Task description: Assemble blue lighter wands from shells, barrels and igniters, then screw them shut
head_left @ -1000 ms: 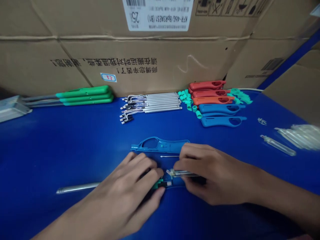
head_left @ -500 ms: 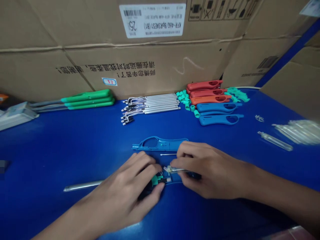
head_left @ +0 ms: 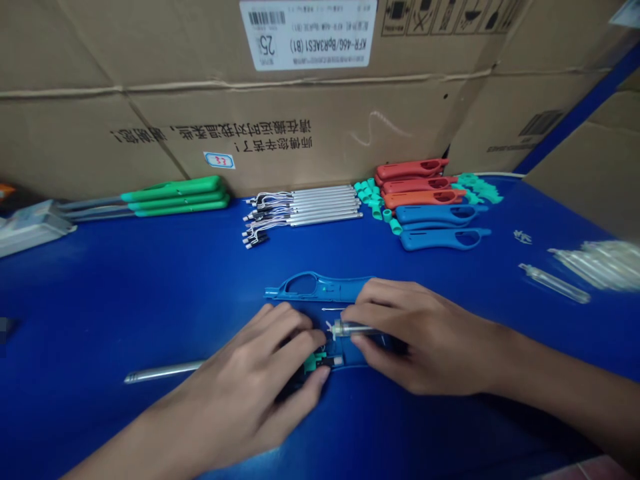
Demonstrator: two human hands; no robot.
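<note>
Left hand [head_left: 250, 353] curled over green clip [head_left: 311, 363] in blue plastic handle shell [head_left: 320, 288], middle of bench [head_left: 100, 320]; right hand [head_left: 420, 333] pinched metal tube [head_left: 363, 329]. Held 2 parts in line, working slowly.

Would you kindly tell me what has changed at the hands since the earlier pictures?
The right hand has moved the small tube away from the person, toward the blue plastic shell. The left hand still covers the green fitting, and the metal rod stayed put.
</note>
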